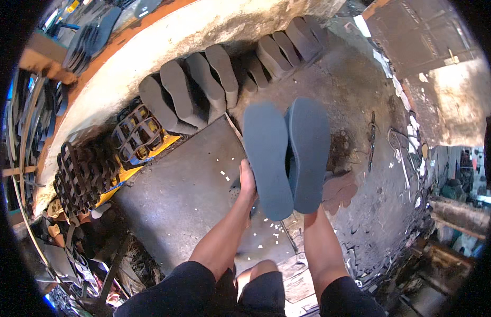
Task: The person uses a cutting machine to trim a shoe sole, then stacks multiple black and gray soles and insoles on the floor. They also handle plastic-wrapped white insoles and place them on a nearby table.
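Note:
Two thick blue-grey shoe soles are held up side by side, flat faces toward me. The left shoe sole (267,158) is gripped at its left edge by my left hand (247,182), its thumb showing along the side and the other fingers mostly hidden. Tilted slightly against it, the right shoe sole (310,153) hides most of my right hand (314,213), which holds it from behind and below. A narrow dark gap shows between the two soles. Below them lies a dark flat board (187,185) scattered with small white scraps.
Behind the board, a row of dark soles (176,95) leans along a pale wall (134,68). At left stand dark strapped sandal uppers (84,177) on yellow sheeting. A reddish-brown lobed shape (340,191) shows beside the right sole. Straps and white scraps (412,137) litter the right floor.

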{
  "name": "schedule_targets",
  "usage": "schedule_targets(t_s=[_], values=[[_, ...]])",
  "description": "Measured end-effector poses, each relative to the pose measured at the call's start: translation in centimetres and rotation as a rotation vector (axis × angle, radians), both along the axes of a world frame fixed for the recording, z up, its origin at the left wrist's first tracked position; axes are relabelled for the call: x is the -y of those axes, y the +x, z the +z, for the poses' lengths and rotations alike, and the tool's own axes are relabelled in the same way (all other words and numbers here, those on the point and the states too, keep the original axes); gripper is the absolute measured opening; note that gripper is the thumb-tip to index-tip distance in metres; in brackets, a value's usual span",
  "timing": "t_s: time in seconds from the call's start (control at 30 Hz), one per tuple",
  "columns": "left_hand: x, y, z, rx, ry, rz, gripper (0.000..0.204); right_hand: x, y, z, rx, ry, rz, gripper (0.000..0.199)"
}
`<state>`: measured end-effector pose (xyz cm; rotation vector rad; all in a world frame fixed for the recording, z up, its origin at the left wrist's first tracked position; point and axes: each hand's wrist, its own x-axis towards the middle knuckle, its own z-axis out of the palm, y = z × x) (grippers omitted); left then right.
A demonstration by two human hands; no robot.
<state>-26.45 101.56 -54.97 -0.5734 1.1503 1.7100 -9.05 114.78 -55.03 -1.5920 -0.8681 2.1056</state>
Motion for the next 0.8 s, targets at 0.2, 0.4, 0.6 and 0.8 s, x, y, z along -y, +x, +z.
schedule_targets(t_s=[0.2, 0.4, 0.6, 0.8], values=[[-11.7, -7.4, -4.6, 0.103, 0.064, 0.232, 0.057, -13.4, -8.6, -3.2, 0.036, -0.03, 0.081, 0.074], [-21.3, -14.3, -10.9, 0.229, 0.158, 0.476, 0.056, -26.1, -19.8, -10.2, 0.026, -0.041, 0.213, 0.071], [-26.9, -19.9, -18.6, 0.165, 0.215, 0.623, 0.056, -34.9, -30.5, -18.2, -0.034, -0.05, 0.331, 0.069], [-28.0, -23.8, -22.6, 0.105, 0.241, 0.721, 0.055, -36.2, -36.1, -23.4, -0.092, -0.117, 0.377, 0.067]])
